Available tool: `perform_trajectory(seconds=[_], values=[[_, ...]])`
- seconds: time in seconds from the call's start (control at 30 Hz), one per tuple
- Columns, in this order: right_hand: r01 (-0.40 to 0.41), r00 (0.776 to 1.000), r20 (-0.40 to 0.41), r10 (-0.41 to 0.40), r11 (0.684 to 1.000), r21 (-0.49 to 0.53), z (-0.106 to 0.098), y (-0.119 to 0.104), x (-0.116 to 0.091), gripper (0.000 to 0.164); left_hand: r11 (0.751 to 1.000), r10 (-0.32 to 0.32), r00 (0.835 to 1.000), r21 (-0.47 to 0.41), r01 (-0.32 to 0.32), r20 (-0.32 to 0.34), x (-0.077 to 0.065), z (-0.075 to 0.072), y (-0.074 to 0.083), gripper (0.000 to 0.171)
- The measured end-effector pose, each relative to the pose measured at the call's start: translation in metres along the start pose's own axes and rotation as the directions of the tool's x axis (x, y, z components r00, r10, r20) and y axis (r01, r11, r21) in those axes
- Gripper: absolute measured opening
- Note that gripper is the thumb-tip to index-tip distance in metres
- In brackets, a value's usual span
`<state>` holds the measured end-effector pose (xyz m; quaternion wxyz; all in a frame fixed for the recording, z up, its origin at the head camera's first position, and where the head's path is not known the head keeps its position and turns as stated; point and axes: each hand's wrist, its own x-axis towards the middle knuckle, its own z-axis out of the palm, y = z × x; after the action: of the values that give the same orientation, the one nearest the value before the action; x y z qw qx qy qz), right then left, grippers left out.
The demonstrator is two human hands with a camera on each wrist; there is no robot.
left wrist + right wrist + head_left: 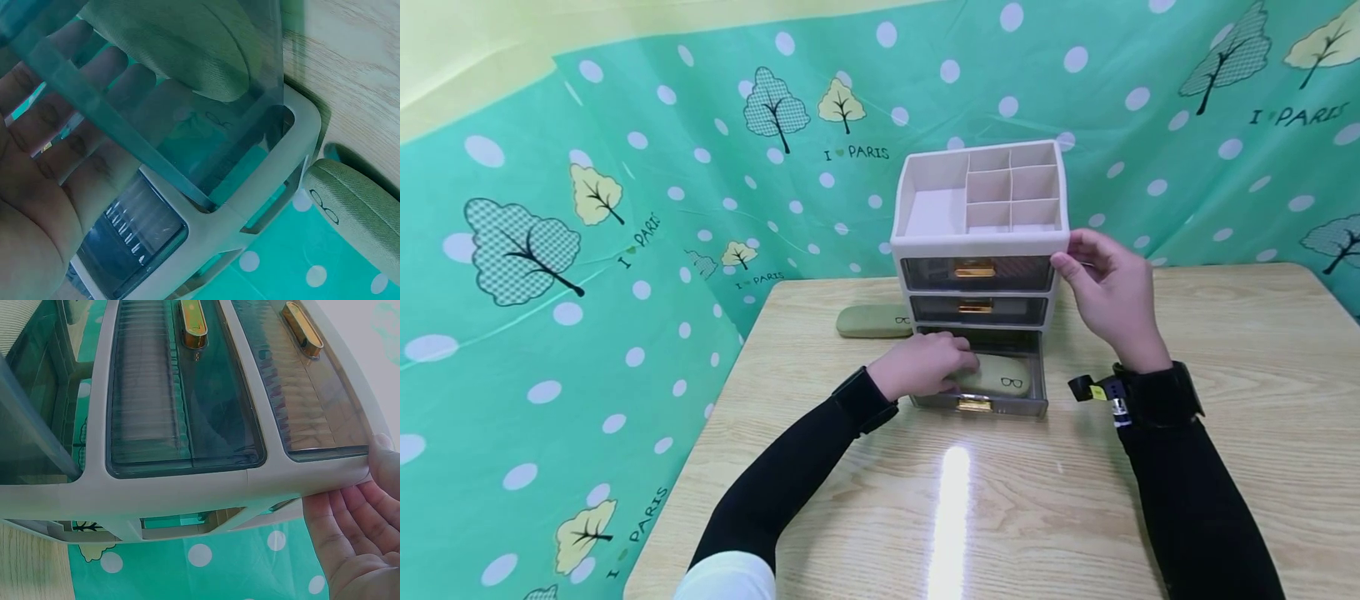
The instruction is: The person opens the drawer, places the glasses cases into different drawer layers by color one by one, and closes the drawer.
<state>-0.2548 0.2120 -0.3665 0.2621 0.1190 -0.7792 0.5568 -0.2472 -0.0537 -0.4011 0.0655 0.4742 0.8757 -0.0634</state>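
A white desktop drawer organizer [981,245] has dark see-through drawers with gold handles. Its bottom drawer [1033,405] is pulled out, and a green glasses case [1000,377] with a printed glasses mark lies inside. My left hand [925,364] reaches into that drawer, fingertips at the case's left end. In the left wrist view its fingers [81,137] look nearly straight, partly seen through the clear drawer wall. My right hand [1116,292] grips the organizer's upper right edge, thumb on the front and fingers along the side [350,519].
Another green glasses case [872,322] lies on the wooden table [850,467], left of the organizer. The organizer's top tray [936,212] is divided into several compartments. A green patterned cloth [700,208] hangs behind and to the left.
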Motion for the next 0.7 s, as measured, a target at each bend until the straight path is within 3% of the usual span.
perform_trajectory(seconds=[0.7], values=[[0.001,1.0,0.001,-0.001,1.0,-0.002,-0.001,0.002,0.0,0.031,1.0,0.002,1.0,-0.026,-0.003,-0.021,0.011,-0.006,-0.01,0.038]])
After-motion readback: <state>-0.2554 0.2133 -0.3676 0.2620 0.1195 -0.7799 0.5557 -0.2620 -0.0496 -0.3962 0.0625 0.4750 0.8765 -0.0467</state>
